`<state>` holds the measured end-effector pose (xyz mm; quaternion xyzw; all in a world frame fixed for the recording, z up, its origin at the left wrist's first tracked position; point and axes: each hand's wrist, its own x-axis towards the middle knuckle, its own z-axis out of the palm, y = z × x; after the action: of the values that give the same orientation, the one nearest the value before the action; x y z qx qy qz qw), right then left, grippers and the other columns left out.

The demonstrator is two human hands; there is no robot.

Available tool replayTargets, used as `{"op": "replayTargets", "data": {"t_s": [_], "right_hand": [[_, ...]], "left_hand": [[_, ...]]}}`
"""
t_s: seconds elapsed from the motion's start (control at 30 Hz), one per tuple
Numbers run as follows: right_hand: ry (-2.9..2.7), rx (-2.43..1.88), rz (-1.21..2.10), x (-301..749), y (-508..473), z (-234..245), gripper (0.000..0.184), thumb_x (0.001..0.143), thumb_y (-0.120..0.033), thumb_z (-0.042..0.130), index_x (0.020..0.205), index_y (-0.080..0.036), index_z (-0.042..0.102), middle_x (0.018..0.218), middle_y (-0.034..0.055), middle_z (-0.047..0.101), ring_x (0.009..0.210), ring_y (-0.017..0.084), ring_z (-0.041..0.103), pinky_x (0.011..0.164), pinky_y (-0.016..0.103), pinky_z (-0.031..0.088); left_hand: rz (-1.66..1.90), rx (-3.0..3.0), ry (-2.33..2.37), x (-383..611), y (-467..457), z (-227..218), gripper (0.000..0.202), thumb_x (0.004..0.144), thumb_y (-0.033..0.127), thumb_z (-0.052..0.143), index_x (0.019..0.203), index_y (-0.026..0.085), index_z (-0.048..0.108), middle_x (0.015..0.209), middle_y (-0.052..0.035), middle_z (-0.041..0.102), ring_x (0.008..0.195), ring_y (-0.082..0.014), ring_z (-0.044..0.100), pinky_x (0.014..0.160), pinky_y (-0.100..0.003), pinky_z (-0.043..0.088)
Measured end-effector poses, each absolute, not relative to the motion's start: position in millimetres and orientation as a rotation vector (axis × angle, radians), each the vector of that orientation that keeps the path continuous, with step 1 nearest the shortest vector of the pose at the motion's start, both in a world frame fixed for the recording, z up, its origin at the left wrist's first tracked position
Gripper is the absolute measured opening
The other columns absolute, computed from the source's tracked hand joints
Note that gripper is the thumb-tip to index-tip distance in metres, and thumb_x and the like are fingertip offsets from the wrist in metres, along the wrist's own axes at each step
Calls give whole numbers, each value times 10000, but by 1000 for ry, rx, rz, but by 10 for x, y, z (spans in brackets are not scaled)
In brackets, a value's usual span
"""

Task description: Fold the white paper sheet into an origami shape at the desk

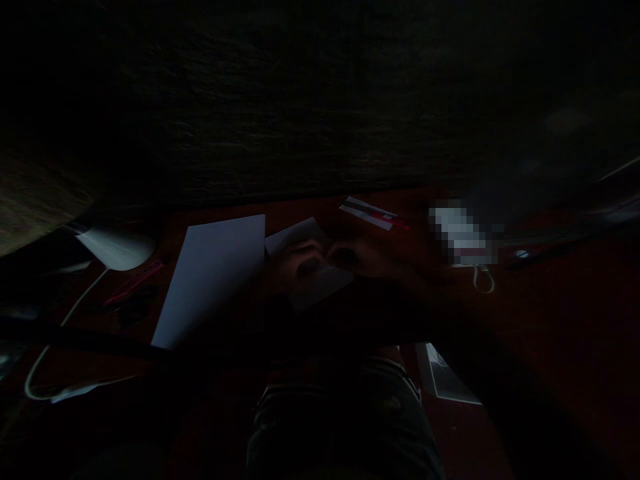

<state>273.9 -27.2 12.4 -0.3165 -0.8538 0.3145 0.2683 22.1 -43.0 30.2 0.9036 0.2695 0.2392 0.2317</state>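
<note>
The view is very dark. A small sheet of white paper [320,291] lies at the middle of the table, partly under my hands. My left hand [300,260] is closed at its left side, fingers curled in and pressed on the paper. Close beside it, my right hand [357,257] is also closed, its fingertips bent toward the left hand at the paper. The exact grip of the fingertips is hard to make out. To the left lies a larger white sheet [220,267], its edge next to the small one.
A white cone-shaped object [120,249] with a pale cable [75,309] stands at the left, near a pink strip-like object [134,283]. Farther back lies a narrow paper strip [357,210] with a dark and red slim tool [383,216]. A blurred-out pale object [460,230] is at the right.
</note>
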Motion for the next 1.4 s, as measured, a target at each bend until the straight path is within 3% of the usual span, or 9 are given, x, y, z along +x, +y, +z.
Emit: {"op": "replayTargets", "data": {"t_s": [0.27,0.5,0.73,1.13,1.4], "right_hand": [[-2337,-878,855,2739,-284,164,156,916,-180,667,1030,-215,768,1013,41,804,902,194,735,809,298,505],[-2332,-862,854,2751,-278,151,191,932,-179,628,1053,-223,768,974,27,799,871,180,721,781,287,503],[-2309,-849,904,2758,-257,127,187,927,-177,638,1050,-214,773,982,38,800,867,181,723,781,288,504],[-2272,-809,1045,2788,-253,179,253,867,-114,626,1039,-213,783,1021,35,797,923,184,723,826,305,533],[-2272,-810,1168,2853,-260,256,307,802,-134,694,1087,-209,779,1050,39,789,940,192,718,846,325,556]], "left_hand": [[683,2434,696,207,-404,258,157,921,278,621,1052,216,679,1116,-77,681,1021,-227,667,903,-375,531],[670,2429,755,201,-399,225,289,886,382,698,1118,216,656,1161,-87,691,1072,-258,662,945,-423,524],[705,2434,774,228,-415,219,172,870,321,701,990,215,639,1091,-72,692,1006,-234,667,908,-396,530],[668,2420,737,217,-384,207,146,878,314,700,997,230,705,1115,-75,718,1038,-237,690,927,-404,550],[669,2432,792,217,-387,196,175,856,184,635,1013,215,706,1177,-66,744,1083,-241,699,978,-410,550]]}}
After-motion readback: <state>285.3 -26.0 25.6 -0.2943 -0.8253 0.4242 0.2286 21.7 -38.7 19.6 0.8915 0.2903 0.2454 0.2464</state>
